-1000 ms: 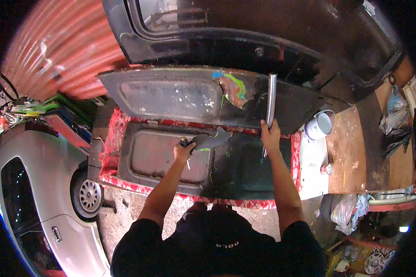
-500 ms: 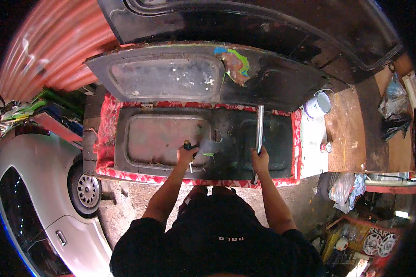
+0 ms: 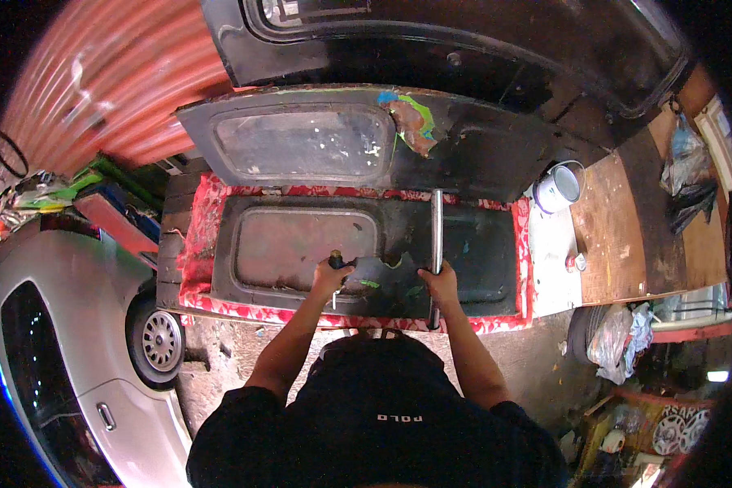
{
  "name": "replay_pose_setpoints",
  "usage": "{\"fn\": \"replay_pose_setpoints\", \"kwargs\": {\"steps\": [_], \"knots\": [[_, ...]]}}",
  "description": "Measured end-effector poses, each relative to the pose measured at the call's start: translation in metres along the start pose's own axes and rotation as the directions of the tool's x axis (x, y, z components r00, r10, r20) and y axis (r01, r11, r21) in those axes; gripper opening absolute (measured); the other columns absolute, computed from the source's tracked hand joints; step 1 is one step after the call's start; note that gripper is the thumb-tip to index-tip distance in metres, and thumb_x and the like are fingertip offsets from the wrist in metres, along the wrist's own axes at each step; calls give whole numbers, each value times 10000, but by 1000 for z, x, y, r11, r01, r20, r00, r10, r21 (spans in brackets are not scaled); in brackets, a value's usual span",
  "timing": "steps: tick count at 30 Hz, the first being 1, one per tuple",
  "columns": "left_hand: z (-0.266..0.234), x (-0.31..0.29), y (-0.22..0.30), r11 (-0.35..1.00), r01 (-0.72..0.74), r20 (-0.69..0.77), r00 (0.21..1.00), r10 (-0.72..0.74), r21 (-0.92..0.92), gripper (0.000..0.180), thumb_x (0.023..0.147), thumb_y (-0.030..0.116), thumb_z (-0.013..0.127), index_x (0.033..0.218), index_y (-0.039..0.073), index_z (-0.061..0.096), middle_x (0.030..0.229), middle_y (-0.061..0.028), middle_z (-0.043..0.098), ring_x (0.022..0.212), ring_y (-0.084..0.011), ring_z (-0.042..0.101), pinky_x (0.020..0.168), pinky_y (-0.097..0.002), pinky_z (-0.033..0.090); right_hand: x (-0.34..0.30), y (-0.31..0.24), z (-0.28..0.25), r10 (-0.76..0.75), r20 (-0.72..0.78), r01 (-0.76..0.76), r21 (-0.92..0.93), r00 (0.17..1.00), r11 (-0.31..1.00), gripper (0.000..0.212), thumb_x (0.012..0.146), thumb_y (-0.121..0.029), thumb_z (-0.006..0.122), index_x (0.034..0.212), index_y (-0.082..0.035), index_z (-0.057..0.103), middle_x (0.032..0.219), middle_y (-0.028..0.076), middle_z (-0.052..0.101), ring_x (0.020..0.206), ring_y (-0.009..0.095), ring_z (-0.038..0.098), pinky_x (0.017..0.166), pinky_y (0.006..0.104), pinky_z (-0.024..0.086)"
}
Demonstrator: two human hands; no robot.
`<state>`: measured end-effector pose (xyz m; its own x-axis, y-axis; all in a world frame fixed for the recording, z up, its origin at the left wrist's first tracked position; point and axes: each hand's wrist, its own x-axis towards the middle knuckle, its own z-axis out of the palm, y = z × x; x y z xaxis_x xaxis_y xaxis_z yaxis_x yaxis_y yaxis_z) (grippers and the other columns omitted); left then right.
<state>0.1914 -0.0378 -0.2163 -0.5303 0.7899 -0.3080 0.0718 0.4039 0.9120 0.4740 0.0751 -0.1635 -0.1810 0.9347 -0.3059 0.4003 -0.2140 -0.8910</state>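
My left hand (image 3: pixel 331 276) is clamped on a small dark-handled tool (image 3: pixel 336 262), my right hand (image 3: pixel 441 282) on a long metal bar (image 3: pixel 436 244); both rest on the black panel (image 3: pixel 301 244) lying flat on the red-cloth desk (image 3: pixel 195 244).

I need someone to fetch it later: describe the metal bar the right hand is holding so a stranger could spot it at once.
Find the red flowered cloth spread beside the silver car; a dark car panel lies flat on it. Across the panel's right half, running away from the person, lies a straight grey metal bar, gripped near its close end by the right hand. It is the only long, pale, straight piece there.
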Motion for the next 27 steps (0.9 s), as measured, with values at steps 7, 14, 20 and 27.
{"fn": "replay_pose_setpoints", "kwargs": {"steps": [7,14,20,27], "knots": [[-18,-29,-24,981,-39,-141,990,12,-189,279,706,152,833,872,11,659,757,-34,640,633,-147,589,578,-333,484,2,3,12,-148,120,149,-5,982,989,282,748,-128,797,896,-28,579,685,55,591,587,169,579,558,326,479],[-42,-92,-14,806,11,-296,927,-230,-591,225,748,78,790,923,35,655,750,-30,640,603,-144,606,508,-294,469,-13,21,46,-75,294,-13,285,953,958,276,789,-60,762,915,-52,516,607,10,530,434,108,512,379,286,427],[-72,-119,-36,796,18,-440,825,-354,-605,237,787,153,780,932,53,621,723,-51,633,504,-142,557,407,-272,410,-21,12,90,-77,425,-70,320,902,945,249,784,-15,737,881,-62,513,631,24,541,440,113,512,373,275,421],[-132,-131,-40,802,-30,-526,770,-362,-596,245,779,137,773,956,56,624,759,-48,640,559,-145,594,441,-282,442,-23,-20,160,-99,537,-2,185,837,983,194,790,-60,737,891,-29,575,591,23,537,403,119,473,366,279,408]]}}
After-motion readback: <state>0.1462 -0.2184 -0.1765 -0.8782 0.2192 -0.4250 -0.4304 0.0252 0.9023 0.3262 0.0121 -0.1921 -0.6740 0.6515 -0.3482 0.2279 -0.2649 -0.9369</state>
